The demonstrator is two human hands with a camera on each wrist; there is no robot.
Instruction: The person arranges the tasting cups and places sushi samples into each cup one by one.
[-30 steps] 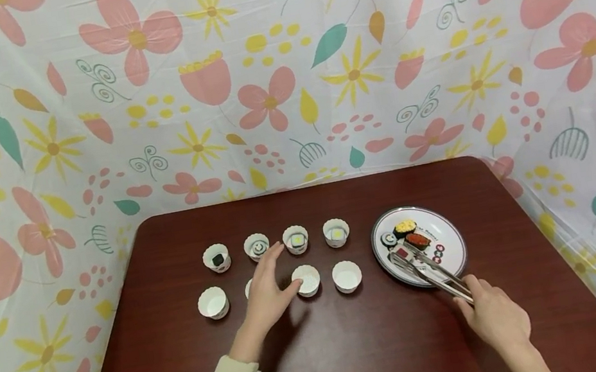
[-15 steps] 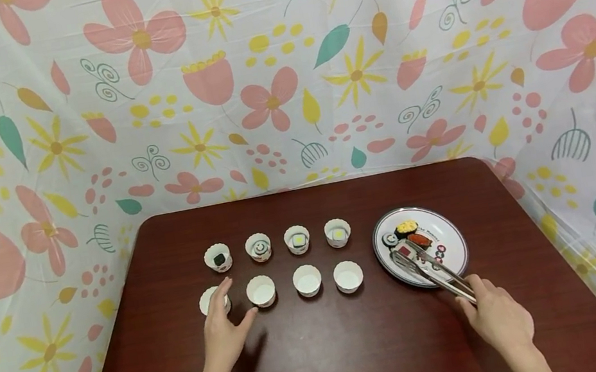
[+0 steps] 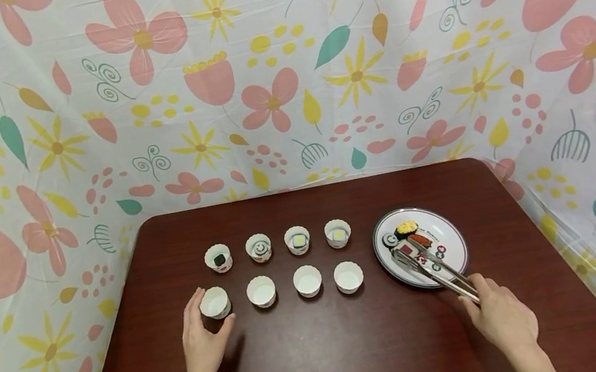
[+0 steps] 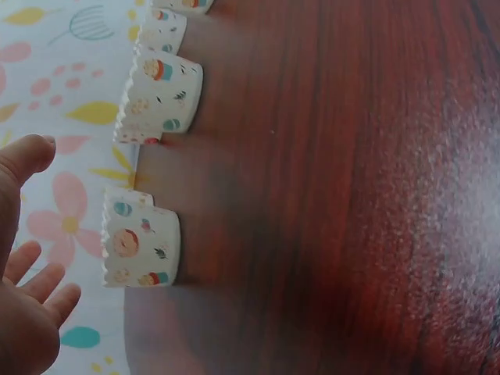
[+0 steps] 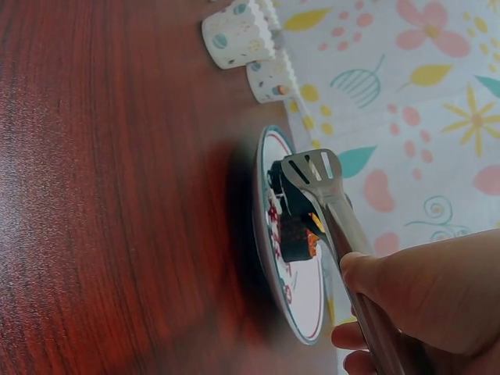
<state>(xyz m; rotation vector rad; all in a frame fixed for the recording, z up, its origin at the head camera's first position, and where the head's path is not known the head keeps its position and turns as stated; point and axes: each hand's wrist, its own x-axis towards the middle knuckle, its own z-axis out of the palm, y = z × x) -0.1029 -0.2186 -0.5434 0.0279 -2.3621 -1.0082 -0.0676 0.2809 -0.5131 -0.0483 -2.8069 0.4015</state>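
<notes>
My left hand (image 3: 203,344) is spread beside the front-left paper cup (image 3: 215,303), thumb and fingers apart around its near side; in the left wrist view the fingers (image 4: 47,289) stand clear of the cup (image 4: 144,246). Metal tongs (image 3: 434,271) are gripped in my right hand (image 3: 502,313), their tips over the plate (image 3: 450,243). On that plate lie a yellow-topped sushi piece (image 3: 406,228), an orange-red-topped one (image 3: 420,240) and a small round roll (image 3: 390,239). Nothing visible is pinched between the tong tips (image 5: 312,168).
Behind the front row of cups, a back row holds sushi: a dark piece (image 3: 219,259), a smiley-face roll (image 3: 260,248) and two yellow-centred pieces, one (image 3: 299,240) near the middle. Three more front cups, one (image 3: 261,291) nearest, show bare white insides. Flowered cloth (image 3: 272,99) surrounds the table (image 3: 324,351).
My left hand has moved left and back from the middle cups to the front-left cup. My right hand has stayed by the plate with the tongs, shifting only slightly.
</notes>
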